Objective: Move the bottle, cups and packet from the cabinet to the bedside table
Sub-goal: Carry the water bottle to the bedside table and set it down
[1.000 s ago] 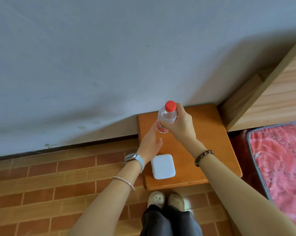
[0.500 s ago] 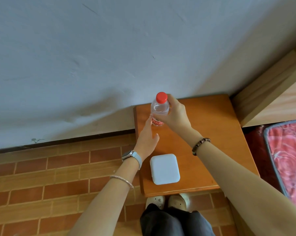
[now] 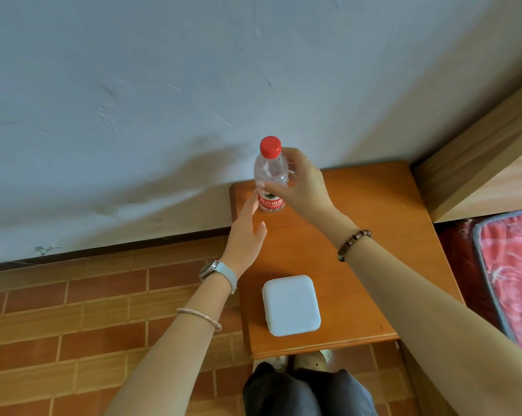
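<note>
A clear plastic bottle with a red cap and red label stands upright at the back left corner of the orange wooden bedside table. My right hand wraps its fingers around the bottle's upper body from the right. My left hand is flat with fingers apart, its fingertips touching the bottle's label from the left. A white square packet lies flat near the table's front edge. No cups or cabinet are in view.
A pale wall rises right behind the table. A wooden bed frame and a red patterned mattress lie close on the right. Brick-tile floor spreads to the left. My shoes stand at the table's front edge.
The bottle has come down and back toward the table's rear left corner, held by my right hand. My left hand followed alongside it, fingertips at the label.
</note>
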Available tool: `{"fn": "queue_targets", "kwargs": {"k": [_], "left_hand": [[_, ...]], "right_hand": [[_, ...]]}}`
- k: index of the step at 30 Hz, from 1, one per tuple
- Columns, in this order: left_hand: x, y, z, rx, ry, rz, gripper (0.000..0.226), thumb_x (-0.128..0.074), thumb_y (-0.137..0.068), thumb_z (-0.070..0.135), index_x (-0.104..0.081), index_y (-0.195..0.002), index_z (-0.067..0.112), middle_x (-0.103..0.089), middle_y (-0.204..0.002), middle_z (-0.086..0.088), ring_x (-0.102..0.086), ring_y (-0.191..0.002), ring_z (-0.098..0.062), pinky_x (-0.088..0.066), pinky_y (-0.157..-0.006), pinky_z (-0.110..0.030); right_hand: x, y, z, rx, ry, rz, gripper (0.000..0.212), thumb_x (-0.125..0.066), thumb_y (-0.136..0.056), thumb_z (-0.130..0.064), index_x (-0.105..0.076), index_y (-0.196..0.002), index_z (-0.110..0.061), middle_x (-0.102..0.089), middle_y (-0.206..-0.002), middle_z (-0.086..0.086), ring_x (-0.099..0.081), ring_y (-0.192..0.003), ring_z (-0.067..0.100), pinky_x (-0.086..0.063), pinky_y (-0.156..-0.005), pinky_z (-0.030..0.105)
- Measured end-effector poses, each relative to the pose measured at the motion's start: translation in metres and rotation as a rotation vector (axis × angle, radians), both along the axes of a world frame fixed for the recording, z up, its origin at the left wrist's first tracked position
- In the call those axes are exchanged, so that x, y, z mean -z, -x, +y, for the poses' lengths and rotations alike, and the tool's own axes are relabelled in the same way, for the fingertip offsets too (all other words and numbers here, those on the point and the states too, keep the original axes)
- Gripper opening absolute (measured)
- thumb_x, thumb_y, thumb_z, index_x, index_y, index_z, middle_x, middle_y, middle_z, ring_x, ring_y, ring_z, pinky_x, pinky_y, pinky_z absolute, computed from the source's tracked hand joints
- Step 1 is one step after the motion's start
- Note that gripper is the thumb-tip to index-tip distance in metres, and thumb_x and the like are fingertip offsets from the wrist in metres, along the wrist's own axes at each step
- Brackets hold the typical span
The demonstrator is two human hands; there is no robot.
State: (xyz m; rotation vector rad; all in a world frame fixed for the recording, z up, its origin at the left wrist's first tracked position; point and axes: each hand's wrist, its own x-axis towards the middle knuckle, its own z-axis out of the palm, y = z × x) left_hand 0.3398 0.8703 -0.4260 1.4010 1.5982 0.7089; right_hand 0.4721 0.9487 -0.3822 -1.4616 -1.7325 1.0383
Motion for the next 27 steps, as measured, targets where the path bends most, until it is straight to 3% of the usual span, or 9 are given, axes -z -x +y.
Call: {"fn": "queue_targets", "kwargs": {"k": [2, 6, 10, 13, 17, 24, 27], "left_hand": [[0.0, 0.006, 0.001, -0.004, -0.05, -0.015, 0.059, -0.046, -0.098, 0.013, -0.02, -0.148, 0.029, -0.029, -0.153, 0.006, -0.028, -0.139, -0.011, -0.022, -0.104, -0.023], [0.01, 0.007, 0.007, -0.007, -0.091, -0.096, 0.062, -0.047, -0.096, 0.007, -0.022, -0.148, 0.029, -0.032, -0.15, 0.01, -0.031, -0.137, -0.004, -0.026, -0.11, -0.026], [0.012, 0.004, 0.005, -0.026, -0.079, -0.17, 0.066, -0.049, -0.094, 0.001, -0.021, -0.148, 0.027, -0.032, -0.151, 0.008, -0.03, -0.137, -0.003, -0.029, -0.108, -0.02], [0.014, 0.0, 0.003, -0.017, -0.072, -0.156, 0.067, -0.049, -0.094, 0.003, -0.018, -0.149, 0.026, -0.028, -0.153, 0.008, -0.026, -0.138, -0.003, -0.025, -0.103, -0.009], [0.016, -0.002, 0.002, -0.007, -0.066, -0.173, 0.067, -0.049, -0.096, 0.006, -0.015, -0.15, 0.027, -0.024, -0.155, 0.007, -0.023, -0.141, -0.006, -0.024, -0.111, -0.028], [0.013, -0.007, -0.001, -0.035, -0.053, -0.173, 0.068, -0.047, -0.094, 0.004, -0.017, -0.148, 0.031, -0.025, -0.154, 0.009, -0.025, -0.14, -0.005, -0.025, -0.114, -0.036], [0.007, -0.006, 0.0, 0.001, -0.025, -0.073, 0.07, -0.047, -0.095, 0.005, -0.013, -0.149, 0.032, -0.024, -0.155, 0.008, -0.024, -0.141, -0.009, -0.026, -0.109, -0.018]], "right_hand": [[-0.004, -0.003, -0.001, -0.014, 0.013, 0.025, 0.073, -0.083, -0.073, -0.036, -0.047, -0.132, -0.013, -0.059, -0.131, 0.004, -0.058, -0.116, 0.017, -0.051, -0.096, 0.027], [0.0, -0.013, -0.003, -0.065, 0.024, 0.074, 0.061, -0.074, -0.084, -0.031, -0.045, -0.133, -0.011, -0.057, -0.134, 0.002, -0.056, -0.119, 0.014, -0.047, -0.097, 0.02], [0.007, -0.021, -0.001, -0.105, 0.09, 0.13, 0.051, -0.065, -0.091, -0.028, -0.045, -0.134, -0.01, -0.057, -0.135, 0.002, -0.057, -0.122, 0.018, -0.051, -0.1, 0.039], [0.005, -0.024, 0.006, -0.156, 0.117, 0.129, 0.049, -0.06, -0.094, -0.022, -0.042, -0.137, -0.008, -0.053, -0.138, 0.006, -0.054, -0.125, 0.02, -0.049, -0.103, 0.041], [0.003, -0.027, 0.011, -0.2, 0.145, 0.104, 0.051, -0.058, -0.096, -0.024, -0.039, -0.14, -0.007, -0.051, -0.141, 0.008, -0.052, -0.128, 0.022, -0.048, -0.104, 0.043], [0.0, -0.032, 0.007, -0.228, 0.176, 0.077, 0.049, -0.055, -0.097, -0.021, -0.036, -0.141, -0.01, -0.052, -0.138, 0.009, -0.053, -0.126, 0.023, -0.049, -0.102, 0.044], [-0.005, -0.034, 0.005, -0.253, 0.171, 0.046, 0.049, -0.055, -0.097, -0.024, -0.037, -0.141, -0.011, -0.053, -0.14, 0.008, -0.052, -0.128, 0.023, -0.047, -0.104, 0.046]]}}
